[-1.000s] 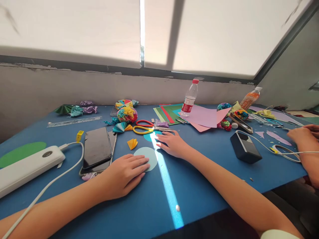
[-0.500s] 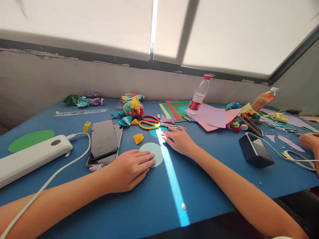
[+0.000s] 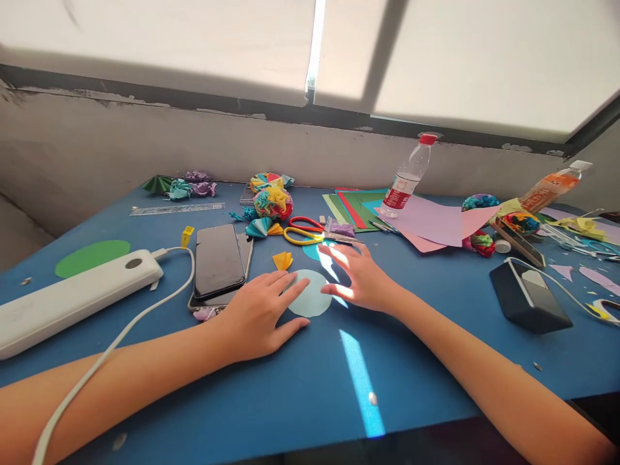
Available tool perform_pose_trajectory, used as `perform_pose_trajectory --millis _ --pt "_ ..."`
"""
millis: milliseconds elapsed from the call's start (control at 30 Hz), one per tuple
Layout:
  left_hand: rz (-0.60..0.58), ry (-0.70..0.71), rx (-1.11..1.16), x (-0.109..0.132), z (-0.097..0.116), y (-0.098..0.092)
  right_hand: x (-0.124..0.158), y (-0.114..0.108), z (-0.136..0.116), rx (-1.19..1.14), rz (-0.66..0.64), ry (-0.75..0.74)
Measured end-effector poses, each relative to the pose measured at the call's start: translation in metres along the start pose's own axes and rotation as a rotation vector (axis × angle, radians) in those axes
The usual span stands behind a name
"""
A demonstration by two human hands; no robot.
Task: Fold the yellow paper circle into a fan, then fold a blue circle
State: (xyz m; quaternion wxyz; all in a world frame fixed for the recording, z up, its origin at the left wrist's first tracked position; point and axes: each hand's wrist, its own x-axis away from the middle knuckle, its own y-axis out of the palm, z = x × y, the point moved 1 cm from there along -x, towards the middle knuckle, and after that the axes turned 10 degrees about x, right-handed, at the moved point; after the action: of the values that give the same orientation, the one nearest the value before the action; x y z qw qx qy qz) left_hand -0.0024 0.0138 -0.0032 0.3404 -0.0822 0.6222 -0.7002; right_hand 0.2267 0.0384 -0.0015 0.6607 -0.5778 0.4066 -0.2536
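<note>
A pale blue paper circle (image 3: 314, 298) lies flat on the blue table. My left hand (image 3: 266, 310) rests at its left edge, fingers spread and touching the paper. On the other side, my right hand (image 3: 361, 274) is open, its thumb near the circle's right edge. Its fingers reach over a brighter blue paper circle (image 3: 312, 250), partly hidden. Just beyond are scissors (image 3: 310, 234) with red and yellow handles, their blades close to my right fingertips. A small folded orange paper piece (image 3: 283, 261) sits behind the pale circle.
Two stacked phones (image 3: 219, 261) and a white power bank (image 3: 82, 300) with a cable lie left, near a green paper circle (image 3: 92, 257). Crumpled-paper balls (image 3: 274, 202), coloured sheets (image 3: 431, 223) and a water bottle (image 3: 407, 181) stand behind. A black box-shaped device (image 3: 527, 297) is right.
My right hand has come nearer the pale circle, with its fingers spread wider. My left thumb has moved apart from the fingers. The view has turned slightly left.
</note>
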Motion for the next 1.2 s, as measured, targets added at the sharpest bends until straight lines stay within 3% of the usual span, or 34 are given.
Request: perform_pose_trajectory --millis 167,467,800,1100,1200 --pt "0.019 -0.006 0.028 -0.001 -0.002 0.001 0.008 -0.008 -0.021 -0.172 -0.141 -0.062" --pt "0.013 -0.011 0.047 -0.002 -0.002 0.002 0.005 -0.004 -0.021 -0.264 -0.167 -0.009" --pt "0.101 -0.011 0.094 -0.003 -0.005 0.004 0.008 0.008 -0.019 -0.182 0.005 -0.032" --pt "0.358 0.238 0.068 -0.003 -0.003 0.001 0.010 0.001 -0.025 -0.140 0.090 -0.074" --pt "0.377 0.307 0.011 -0.002 0.000 -0.003 0.012 -0.006 -0.029 -0.106 0.141 -0.132"
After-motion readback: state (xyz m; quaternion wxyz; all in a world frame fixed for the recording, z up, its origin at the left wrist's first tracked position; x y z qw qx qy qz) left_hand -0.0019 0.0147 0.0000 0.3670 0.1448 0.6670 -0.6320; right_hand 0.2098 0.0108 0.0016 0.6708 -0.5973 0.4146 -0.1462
